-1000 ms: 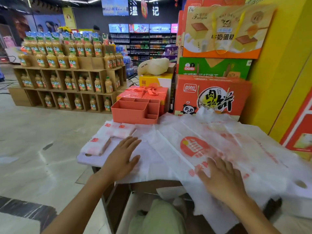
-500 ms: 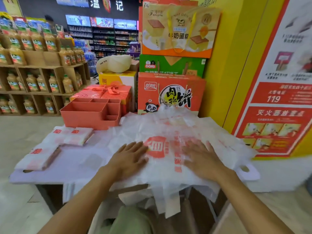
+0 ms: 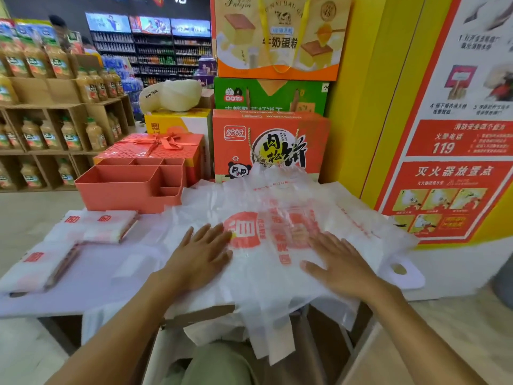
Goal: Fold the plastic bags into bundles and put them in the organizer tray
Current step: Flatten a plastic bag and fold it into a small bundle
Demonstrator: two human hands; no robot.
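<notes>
Camera nearer, left hand, right hand still flat on plastic bags

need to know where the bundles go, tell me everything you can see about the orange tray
The orange tray looks like matte plastic, with one big compartment and several small ones along its back and right side. Every compartment in view looks empty. It sits upright at the back left of the table, in front of a red gift box, and the loose plastic bags reach its right side.

Bright even shop light, soft blur, edges bowed
</notes>
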